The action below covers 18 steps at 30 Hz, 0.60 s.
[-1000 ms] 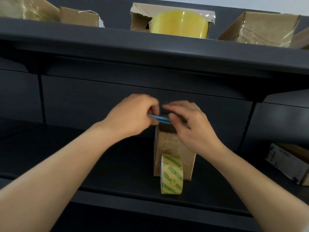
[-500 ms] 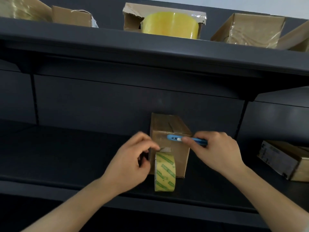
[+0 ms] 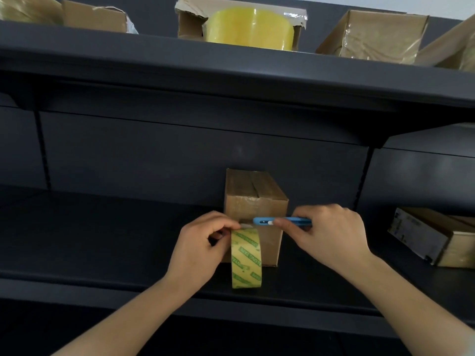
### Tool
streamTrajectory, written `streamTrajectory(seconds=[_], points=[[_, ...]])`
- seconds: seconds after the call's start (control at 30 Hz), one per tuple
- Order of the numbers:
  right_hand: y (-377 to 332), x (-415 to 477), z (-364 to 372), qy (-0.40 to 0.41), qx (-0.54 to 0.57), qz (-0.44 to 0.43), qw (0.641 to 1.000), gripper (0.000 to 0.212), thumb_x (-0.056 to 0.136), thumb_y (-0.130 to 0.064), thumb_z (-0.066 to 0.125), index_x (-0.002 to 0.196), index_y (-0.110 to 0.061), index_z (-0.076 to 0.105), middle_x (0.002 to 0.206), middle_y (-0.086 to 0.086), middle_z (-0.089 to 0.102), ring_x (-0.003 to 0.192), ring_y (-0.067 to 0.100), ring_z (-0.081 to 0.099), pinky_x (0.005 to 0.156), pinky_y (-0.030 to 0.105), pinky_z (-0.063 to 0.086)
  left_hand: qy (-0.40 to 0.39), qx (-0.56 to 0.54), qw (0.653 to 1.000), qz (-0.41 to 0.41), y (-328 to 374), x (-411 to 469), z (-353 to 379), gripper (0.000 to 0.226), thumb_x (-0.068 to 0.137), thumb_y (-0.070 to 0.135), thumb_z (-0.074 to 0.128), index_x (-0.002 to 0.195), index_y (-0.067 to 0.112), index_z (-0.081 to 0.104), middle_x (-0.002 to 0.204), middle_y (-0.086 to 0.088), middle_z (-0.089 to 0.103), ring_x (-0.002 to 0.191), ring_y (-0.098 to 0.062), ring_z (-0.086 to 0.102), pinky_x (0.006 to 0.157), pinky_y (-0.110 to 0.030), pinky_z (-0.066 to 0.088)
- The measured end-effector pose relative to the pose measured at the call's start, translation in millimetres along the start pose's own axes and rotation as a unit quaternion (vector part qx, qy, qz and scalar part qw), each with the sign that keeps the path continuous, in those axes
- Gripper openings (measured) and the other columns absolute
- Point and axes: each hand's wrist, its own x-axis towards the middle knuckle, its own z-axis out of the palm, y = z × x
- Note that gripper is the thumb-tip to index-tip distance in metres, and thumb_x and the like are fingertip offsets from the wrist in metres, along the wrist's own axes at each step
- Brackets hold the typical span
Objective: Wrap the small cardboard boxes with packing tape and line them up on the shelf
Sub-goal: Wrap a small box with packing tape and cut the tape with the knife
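— On the lower shelf (image 3: pixel 102 240), against the box (image 3: pixel 257 201): tape roll (image 3: pixel 246 260) upright, top pinched by left hand (image 3: pixel 200 247). Why?
— Probably to tension the strip for cutting; hence blue cutter (image 3: pixel 282 221) pinched level in right hand (image 3: pixel 331 237).

Seven cardboard boxes (image 3: pixel 255 201), two tape rolls (image 3: pixel 246 258), one blue cutter (image 3: pixel 282 221), two hands (image 3: pixel 198 249).

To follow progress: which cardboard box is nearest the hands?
The upright box on the lower shelf, right behind the tape roll, between left hand and right hand. The others sit on the upper shelf or far right.
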Motion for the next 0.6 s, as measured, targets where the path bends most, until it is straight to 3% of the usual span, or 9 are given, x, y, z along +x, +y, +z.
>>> streamTrajectory(seconds=[0.5, 0.6], points=[[7.9, 6.9, -4.4, -0.013, -0.025, -0.061, 0.998, 0.055, 0.083, -0.069, 0.035, 0.053, -0.030, 0.060, 0.040, -0.012, 0.040, 0.034, 0.004, 0.033, 0.036, 0.013, 0.018, 0.000, 0.027, 1.000, 0.014, 1.2, 0.7, 0.0, 0.030, 0.078, -0.012, 0.064, 0.093, 0.013, 0.072, 0.089, 0.011, 0.068, 0.087, -0.001, 0.064, 0.076, -0.011, 0.049], [14.7, 3.7, -4.7, -0.021, -0.019, -0.063, 0.998, 0.056, 0.084, -0.070, 0.035, 0.056, -0.030, 0.062, 0.042, -0.012, 0.043, 0.035, 0.003, 0.037, 0.035, 0.015, 0.023, -0.007, 0.036, 0.999, 0.028, -0.4, 1.5, -1.5, 0.030, 0.079, -0.013, 0.063, 0.093, 0.013, 0.072, 0.090, 0.011, 0.068, 0.088, 0.000, 0.064, 0.077, -0.012, 0.050]])
